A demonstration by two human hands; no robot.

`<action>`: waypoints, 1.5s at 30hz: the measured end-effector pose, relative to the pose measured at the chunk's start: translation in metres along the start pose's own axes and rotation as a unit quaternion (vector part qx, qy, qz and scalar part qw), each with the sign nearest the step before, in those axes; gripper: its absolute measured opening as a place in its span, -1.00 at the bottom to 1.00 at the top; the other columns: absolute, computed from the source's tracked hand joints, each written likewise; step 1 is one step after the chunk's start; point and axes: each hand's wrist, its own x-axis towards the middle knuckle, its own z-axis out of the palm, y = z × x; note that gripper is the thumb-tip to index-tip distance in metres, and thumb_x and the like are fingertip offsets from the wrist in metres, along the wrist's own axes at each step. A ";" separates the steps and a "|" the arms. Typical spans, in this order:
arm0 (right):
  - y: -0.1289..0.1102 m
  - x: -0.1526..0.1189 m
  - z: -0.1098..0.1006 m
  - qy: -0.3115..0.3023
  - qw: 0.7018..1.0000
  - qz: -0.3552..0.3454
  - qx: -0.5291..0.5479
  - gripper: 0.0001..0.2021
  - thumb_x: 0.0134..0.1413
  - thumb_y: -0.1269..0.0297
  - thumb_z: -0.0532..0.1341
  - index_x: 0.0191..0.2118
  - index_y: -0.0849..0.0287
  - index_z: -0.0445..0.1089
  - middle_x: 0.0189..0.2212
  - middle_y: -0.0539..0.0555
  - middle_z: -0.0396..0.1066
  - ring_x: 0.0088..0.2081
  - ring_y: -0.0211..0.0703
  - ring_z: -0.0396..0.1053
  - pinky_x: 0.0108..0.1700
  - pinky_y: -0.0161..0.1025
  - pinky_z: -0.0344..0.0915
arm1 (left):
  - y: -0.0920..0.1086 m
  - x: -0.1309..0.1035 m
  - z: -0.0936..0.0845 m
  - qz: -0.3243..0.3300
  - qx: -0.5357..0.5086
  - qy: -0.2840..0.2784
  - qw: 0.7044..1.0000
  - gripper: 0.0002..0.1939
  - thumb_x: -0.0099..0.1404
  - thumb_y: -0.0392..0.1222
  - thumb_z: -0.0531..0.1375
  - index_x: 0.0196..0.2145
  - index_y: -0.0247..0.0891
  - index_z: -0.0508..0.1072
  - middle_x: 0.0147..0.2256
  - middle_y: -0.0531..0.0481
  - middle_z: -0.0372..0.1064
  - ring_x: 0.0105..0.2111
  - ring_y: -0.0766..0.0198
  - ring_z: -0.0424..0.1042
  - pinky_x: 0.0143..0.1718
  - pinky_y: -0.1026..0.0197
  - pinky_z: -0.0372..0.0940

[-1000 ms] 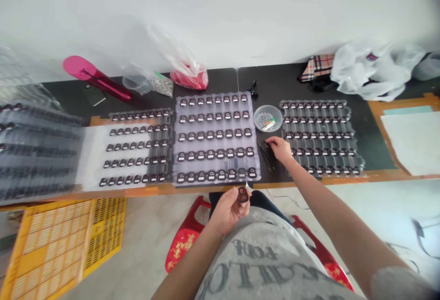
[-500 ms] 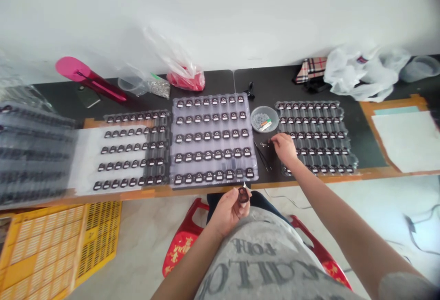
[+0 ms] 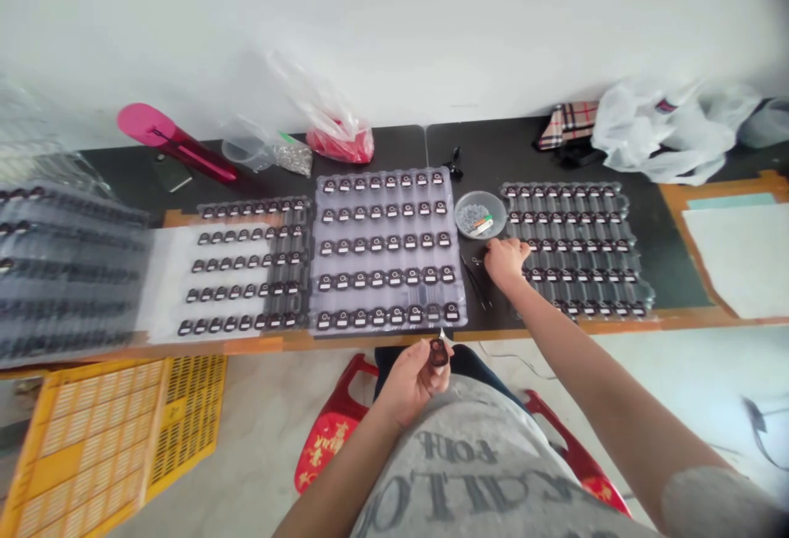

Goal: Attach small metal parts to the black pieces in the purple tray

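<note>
Right hand (image 3: 506,264) has shifted a little rightward over the past second: its fingertips were over the few tiny pale bits (image 3: 477,260) on the black tabletop (image 3: 400,140), and now sit just to the right of them, fingers more curled. Left hand (image 3: 414,375) has hardly moved.

Left-hand grip: thumb and fingers closed round a small, dark, rounded piece (image 3: 438,352) with a glossy face. It is held up over the lap, just in front of the table's near edge, close to the grey T-shirt (image 3: 474,439). Something pale and thin shows at its upper side; I cannot tell what.

Right-hand grip: fingertips drawn close together, low at the table. Whether anything is pinched there I cannot tell.

Bearing to note — from the right fingertips, the dark piece lies to the left and back toward the body, across the table edge. Pale bits are nearest the right hand. Between the hands lie slim black tweezers (image 3: 476,282), long axis slanting from far left to near right, nearer the right hand and apparently untouched.

Just beyond the right fingertips: a round, clear plastic bowl (image 3: 496,207). Flanking this gap — a pale lilac plastic tray (image 3: 370,229) on the left, a dark-looking clear plastic tray (image 3: 579,260) on the right, both bearing rows of dark pieces.
</note>
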 end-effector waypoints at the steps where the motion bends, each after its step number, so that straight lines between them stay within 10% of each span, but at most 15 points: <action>1: -0.003 0.000 0.000 -0.007 1.000 0.003 -0.006 -0.77 -0.05 0.47 0.03 -0.31 0.30 0.40 -0.37 0.25 0.41 -0.18 0.05 0.13 -0.15 -0.07 -0.19 | 0.000 0.000 0.000 0.002 -0.002 -0.002 1.000 -0.64 0.16 0.01 0.17 -0.36 -0.44 0.42 -0.59 0.06 0.10 -0.62 0.45 0.09 -0.60 0.34 -0.03; 27: 0.018 -0.014 -0.028 0.003 0.965 0.062 0.253 -0.76 -0.12 0.37 0.08 -0.32 0.21 0.45 -0.43 0.07 0.47 -0.37 -0.17 0.38 -0.24 -0.25 0.24 | 0.018 0.014 0.012 0.001 -0.005 -0.028 1.000 -0.64 0.16 0.00 0.17 -0.31 -0.42 0.42 -0.55 0.05 0.14 -0.62 0.47 0.07 -0.57 0.35 0.02; 39: -0.031 -0.093 -0.118 -0.022 0.845 -0.041 0.533 -0.82 -0.04 0.20 0.19 -0.30 0.15 0.39 -0.42 0.01 0.43 -0.38 -0.22 0.37 -0.31 -0.27 0.31 | 0.023 0.017 0.020 0.008 -0.027 -0.041 0.999 -0.61 0.18 0.04 0.14 -0.30 -0.43 0.41 -0.56 0.06 0.10 -0.61 0.47 0.07 -0.58 0.36 0.01; 45: -0.050 -0.127 -0.151 -0.027 0.863 -0.147 0.483 -0.87 0.05 0.26 0.15 -0.27 0.09 0.39 -0.34 0.04 0.42 -0.31 -0.18 0.38 -0.25 -0.23 0.33 | 0.027 0.017 0.029 0.023 -0.013 -0.038 0.999 -0.60 0.19 0.06 0.12 -0.30 -0.41 0.41 -0.55 0.06 0.10 -0.62 0.46 0.05 -0.60 0.36 0.00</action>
